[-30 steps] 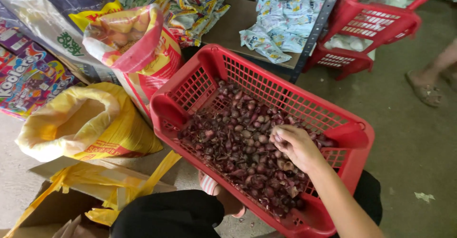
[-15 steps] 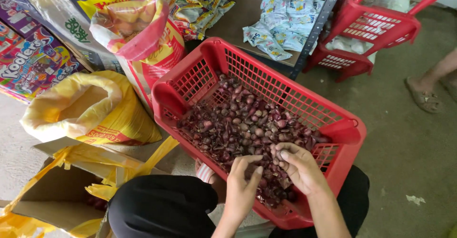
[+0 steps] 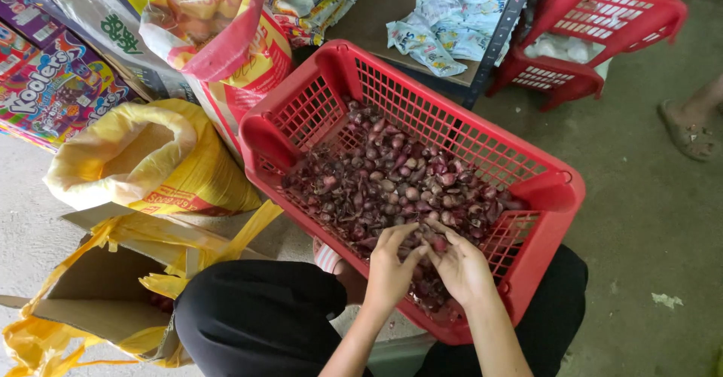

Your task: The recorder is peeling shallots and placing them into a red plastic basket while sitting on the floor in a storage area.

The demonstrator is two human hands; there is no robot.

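Both hands are now meeting over the basket's near edge — left hand [image 3: 390, 268] and right hand [image 3: 459, 264] are working fingers half-curled into the shallots [image 3: 392, 185] filling the red basket [image 3: 542, 189]. Picking lightly is advisable — skins are shedding.

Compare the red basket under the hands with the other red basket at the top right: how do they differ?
The near red basket holds small purple-red onions, and both the left hand and the right hand are in it; the far red basket holds pale packets and nobody touches it. The near one shows whole; the far one is cut off. Both are red plastic lattice.
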